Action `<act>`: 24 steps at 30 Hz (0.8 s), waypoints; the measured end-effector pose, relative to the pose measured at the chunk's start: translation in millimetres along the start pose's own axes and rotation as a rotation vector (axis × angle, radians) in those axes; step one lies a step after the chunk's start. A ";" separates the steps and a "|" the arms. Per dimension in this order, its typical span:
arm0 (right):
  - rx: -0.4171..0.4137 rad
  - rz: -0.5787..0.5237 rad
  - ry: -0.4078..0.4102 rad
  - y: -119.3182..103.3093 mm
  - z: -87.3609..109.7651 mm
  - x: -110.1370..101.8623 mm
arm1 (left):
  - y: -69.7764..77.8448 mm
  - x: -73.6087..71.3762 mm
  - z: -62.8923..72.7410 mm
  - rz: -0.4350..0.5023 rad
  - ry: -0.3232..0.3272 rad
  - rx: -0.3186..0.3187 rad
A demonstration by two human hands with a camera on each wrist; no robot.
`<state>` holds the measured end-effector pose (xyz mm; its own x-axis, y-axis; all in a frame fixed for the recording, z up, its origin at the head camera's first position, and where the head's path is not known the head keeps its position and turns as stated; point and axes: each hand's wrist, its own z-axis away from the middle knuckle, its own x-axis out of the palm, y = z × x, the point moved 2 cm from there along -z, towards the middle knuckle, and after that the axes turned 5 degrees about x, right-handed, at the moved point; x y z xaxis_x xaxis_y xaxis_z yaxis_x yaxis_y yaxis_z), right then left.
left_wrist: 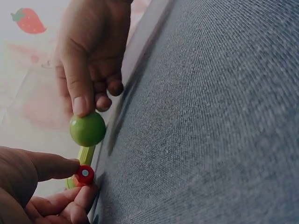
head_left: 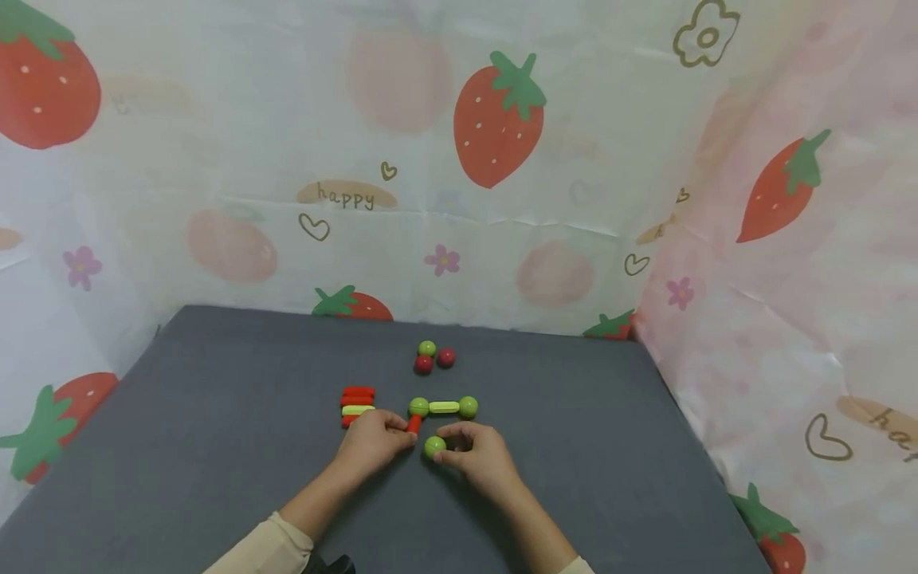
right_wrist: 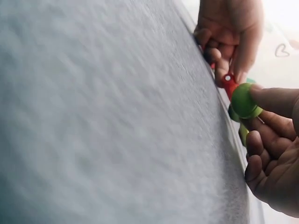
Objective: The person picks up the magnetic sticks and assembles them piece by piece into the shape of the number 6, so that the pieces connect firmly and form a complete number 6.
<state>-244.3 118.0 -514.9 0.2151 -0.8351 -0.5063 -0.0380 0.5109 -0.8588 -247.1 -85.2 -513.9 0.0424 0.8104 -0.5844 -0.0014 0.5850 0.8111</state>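
My left hand [head_left: 374, 440] pinches a red rod [head_left: 414, 424] between thumb and finger. The rod's far end meets a green ball [head_left: 419, 407], which a yellow-green rod [head_left: 444, 407] links to a second green ball [head_left: 468, 407]. In the left wrist view the red rod's near end [left_wrist: 85, 173] shows a small silvery dot at its centre. Thumb and fingertips of my right hand [head_left: 482, 456] pinch another green ball [head_left: 434, 447], just to the right of the red rod's near end. In the right wrist view this ball [right_wrist: 245, 101] overlaps the rod.
Left of the joined pieces lies a stack of rods [head_left: 358, 401], red with one yellow-green, partly behind my left hand. Farther back sit two red balls [head_left: 446, 357] and a green ball [head_left: 426, 348]. A strawberry-print curtain [head_left: 402, 159] rises behind the grey table [head_left: 237, 414].
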 end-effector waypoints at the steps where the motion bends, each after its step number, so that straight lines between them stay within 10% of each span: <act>1: 0.008 -0.003 -0.002 0.9 1.3 1.2 | 0.1 0.2 -0.1 -0.001 0.002 -0.001; 24: 0.053 -0.059 0.094 -3.0 15.0 27.7 | 7.1 10.0 -3.1 0.017 0.026 -0.006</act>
<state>-223.7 96.4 -525.1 0.1227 -0.8782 -0.4622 0.0243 0.4682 -0.8833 -249.8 -72.9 -514.1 0.0165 0.8210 -0.5707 -0.0079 0.5709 0.8210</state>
